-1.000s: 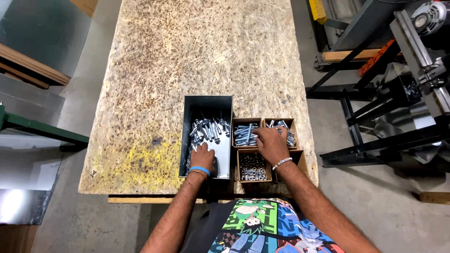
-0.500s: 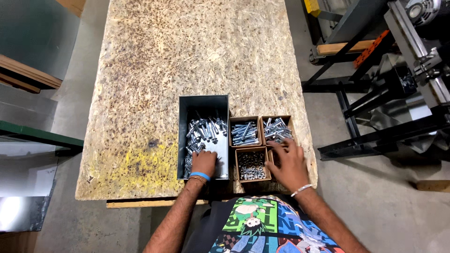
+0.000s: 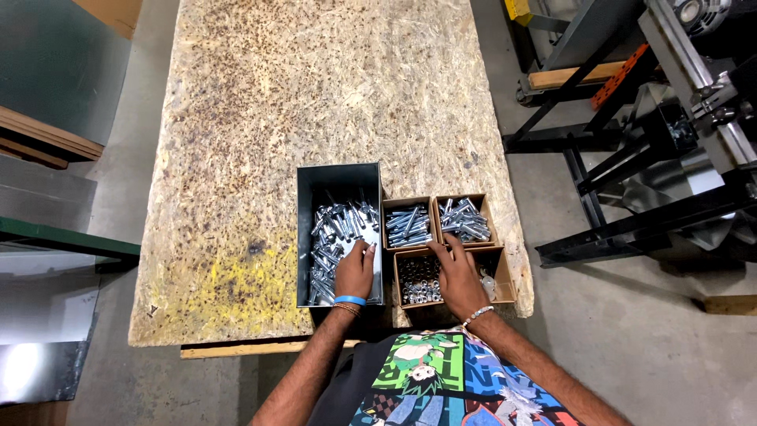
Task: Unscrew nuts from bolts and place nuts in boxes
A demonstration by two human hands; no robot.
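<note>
My left hand (image 3: 355,272), with a blue wristband, lies flat on a heap of silver bolts (image 3: 333,233) inside a dark metal bin (image 3: 301,237) at the near edge of the chipboard table (image 3: 315,95). My right hand (image 3: 456,272), fingers spread and wearing a bead bracelet, rests over a brown cardboard box of small nuts (image 3: 416,280) right of the bin. Just beyond its fingertips stand two smaller cardboard boxes, the left box (image 3: 408,226) and the right box (image 3: 465,219), both holding silver bolts. Neither hand visibly grips anything.
A black metal frame (image 3: 631,158) with an orange part (image 3: 619,75) stands on the concrete floor right of the table. Left of the table are a green metal beam (image 3: 63,241), stacked wooden boards (image 3: 39,138) and grey sheet metal (image 3: 55,55).
My right hand drew back from the far right bolt box toward the table edge, then came onto the nut box. My left hand stayed on the bolts in the bin.
</note>
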